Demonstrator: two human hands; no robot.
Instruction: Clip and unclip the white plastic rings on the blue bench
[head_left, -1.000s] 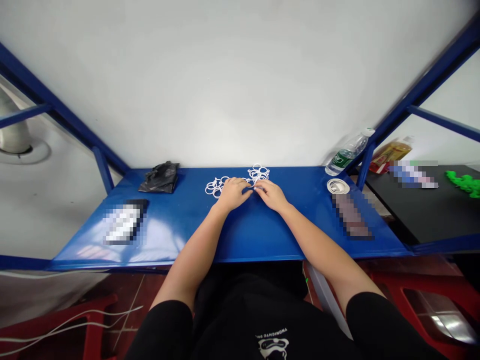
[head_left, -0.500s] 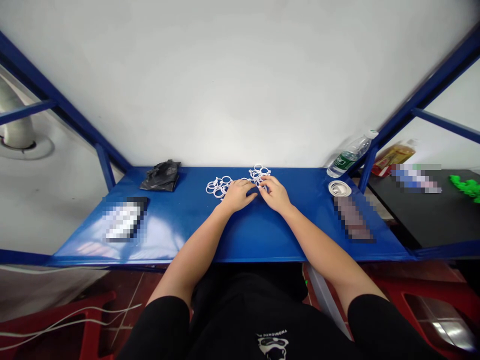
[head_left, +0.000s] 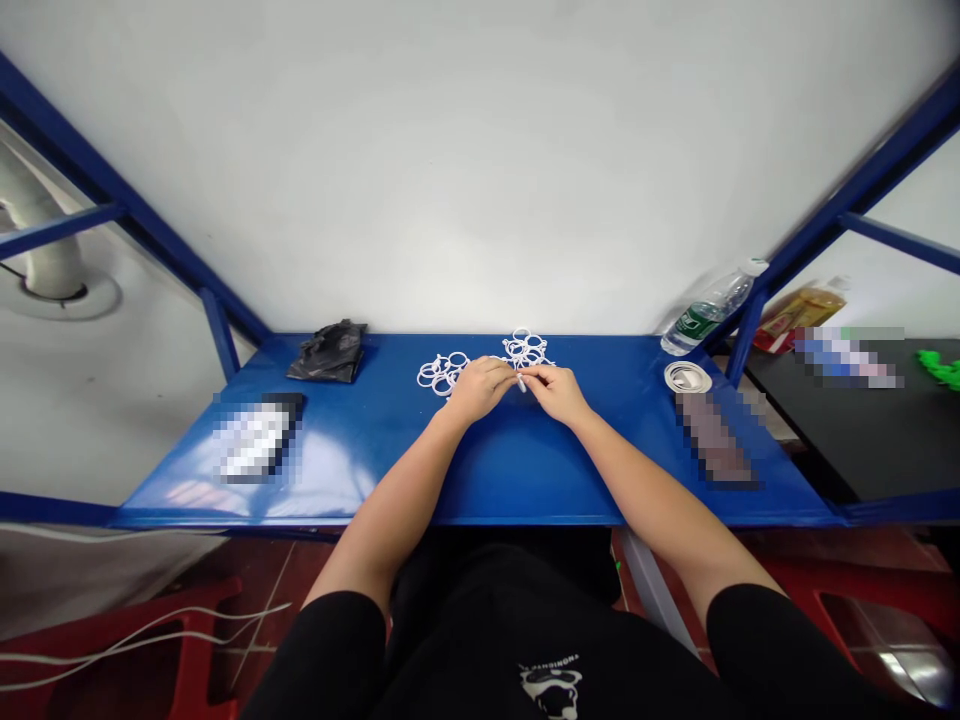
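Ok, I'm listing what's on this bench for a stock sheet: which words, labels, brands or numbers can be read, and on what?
Shirt print: white lettering, too small and blurred to read.
Water bottle label: green with white marks, too small to read.
Packet: red and yellow, print too small to read.
Left patch, right patch, far patch: pixelated, unreadable.

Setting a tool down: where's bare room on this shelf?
Bare blue metal shelf lies in front of the left hand and right hand, between the black plastic bag and white plastic rings, and from the rings to the round white coil. Crowded: the rings at the hands.
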